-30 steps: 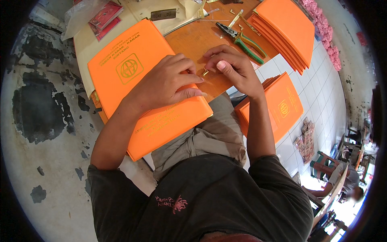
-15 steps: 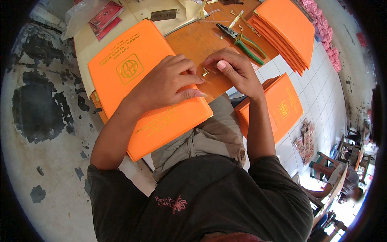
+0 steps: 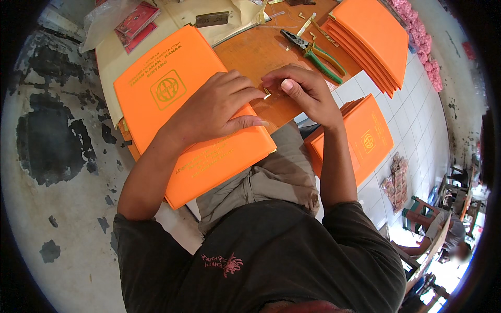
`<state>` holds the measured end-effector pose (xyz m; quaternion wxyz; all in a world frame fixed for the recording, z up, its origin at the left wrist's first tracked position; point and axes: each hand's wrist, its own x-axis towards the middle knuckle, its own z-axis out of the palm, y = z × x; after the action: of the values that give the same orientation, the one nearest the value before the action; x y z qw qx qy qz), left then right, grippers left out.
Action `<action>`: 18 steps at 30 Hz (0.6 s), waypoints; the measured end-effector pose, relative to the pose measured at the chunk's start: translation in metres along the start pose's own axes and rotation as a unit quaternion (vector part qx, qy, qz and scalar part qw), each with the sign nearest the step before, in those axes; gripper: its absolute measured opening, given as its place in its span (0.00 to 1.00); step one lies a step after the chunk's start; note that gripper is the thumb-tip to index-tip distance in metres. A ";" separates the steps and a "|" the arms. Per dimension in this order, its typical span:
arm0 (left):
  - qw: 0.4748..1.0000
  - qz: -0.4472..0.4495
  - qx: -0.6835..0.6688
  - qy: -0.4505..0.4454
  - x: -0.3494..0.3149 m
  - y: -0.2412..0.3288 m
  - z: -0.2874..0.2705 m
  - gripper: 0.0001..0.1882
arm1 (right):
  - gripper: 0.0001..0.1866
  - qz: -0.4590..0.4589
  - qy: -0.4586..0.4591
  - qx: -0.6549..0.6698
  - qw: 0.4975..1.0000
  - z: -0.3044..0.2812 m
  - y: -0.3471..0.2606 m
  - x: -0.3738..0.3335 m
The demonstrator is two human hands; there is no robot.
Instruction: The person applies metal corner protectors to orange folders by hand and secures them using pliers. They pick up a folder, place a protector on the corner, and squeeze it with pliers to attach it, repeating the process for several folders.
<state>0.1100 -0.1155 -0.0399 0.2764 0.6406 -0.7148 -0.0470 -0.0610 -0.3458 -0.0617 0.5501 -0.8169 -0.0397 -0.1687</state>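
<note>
An orange folder [image 3: 148,117] with gold print lies slanted across the table edge and my lap. A metal corner shows at its right tip. My left hand [image 3: 222,107] rests over the folder, thumb and index finger apart, its fingertips reaching past the folder's right edge. Facing it above the brown tabletop, my right hand [image 3: 305,94] has loosely bent fingers, with a gap between thumb and index finger. A tiny gold metal piece [image 3: 267,91] sits between both hands' fingertips; whether a finger touches it, I cannot tell.
Pliers with green handles [image 3: 323,60] lie beyond my right hand, near small gold strips. Orange folders are stacked [image 3: 373,39] at the far right, and more [image 3: 365,138] stand lower beside my right forearm. A dark metal bar [image 3: 212,19] lies behind. Another person [image 3: 449,232] sits at lower right.
My left index fingertip has risen and moved toward the gold piece, which appears at a different angle. The right hand's fingertips have shifted slightly left; the folder has stayed put.
</note>
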 end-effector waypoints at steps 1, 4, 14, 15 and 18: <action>1.000 0.000 -0.001 -0.006 0.000 -0.001 0.000 0.27 | 0.23 -0.002 -0.002 0.004 1.000 -0.001 0.001 0.000; 1.000 0.000 -0.004 -0.015 0.000 -0.002 -0.001 0.28 | 0.23 0.008 0.003 0.035 0.999 -0.002 0.000 -0.001; 1.000 0.000 -0.013 -0.009 0.000 -0.001 -0.001 0.27 | 0.22 0.023 0.010 0.111 0.994 -0.006 0.005 -0.004; 1.000 0.000 -0.015 -0.008 -0.001 -0.001 -0.001 0.27 | 0.22 0.028 0.006 0.113 0.993 -0.006 0.006 -0.004; 1.000 0.003 -0.018 -0.013 -0.001 -0.002 0.000 0.26 | 0.22 0.042 -0.008 0.110 0.993 -0.008 0.007 -0.004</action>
<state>0.1121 -0.1148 -0.0408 0.2787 0.6329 -0.7192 -0.0671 -0.0653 -0.3554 -0.0662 0.6432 -0.7535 -0.0284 -0.1331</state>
